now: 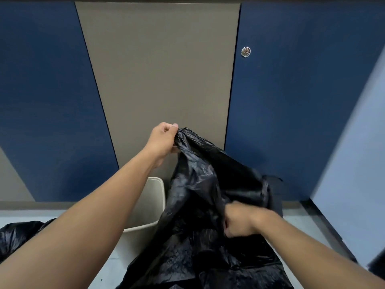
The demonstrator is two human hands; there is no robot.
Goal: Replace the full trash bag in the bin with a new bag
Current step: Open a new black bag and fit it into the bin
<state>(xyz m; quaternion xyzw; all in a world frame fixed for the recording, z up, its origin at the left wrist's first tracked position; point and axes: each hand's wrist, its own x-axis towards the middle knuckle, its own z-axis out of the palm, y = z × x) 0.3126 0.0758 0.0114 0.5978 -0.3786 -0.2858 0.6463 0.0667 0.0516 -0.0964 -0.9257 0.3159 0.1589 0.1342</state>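
Note:
A large black plastic trash bag (200,205) hangs loose in front of me, draped over the right side of a beige bin (150,197). My left hand (164,138) is raised and pinches the bag's top edge. My right hand (239,221), lower and blurred, is closed on a fold of the same bag near its middle. Only the bin's left rim and part of its inside show; the rest is behind the bag. A second black bag (16,234) lies on the floor at the lower left, partly hidden by my left arm.
Blue cabinet doors (291,101) and a grey panel (162,69) stand right behind the bin; the right door carries a round metal lock (245,52). A pale wall (358,195) closes in the right side. Light floor shows around the bin.

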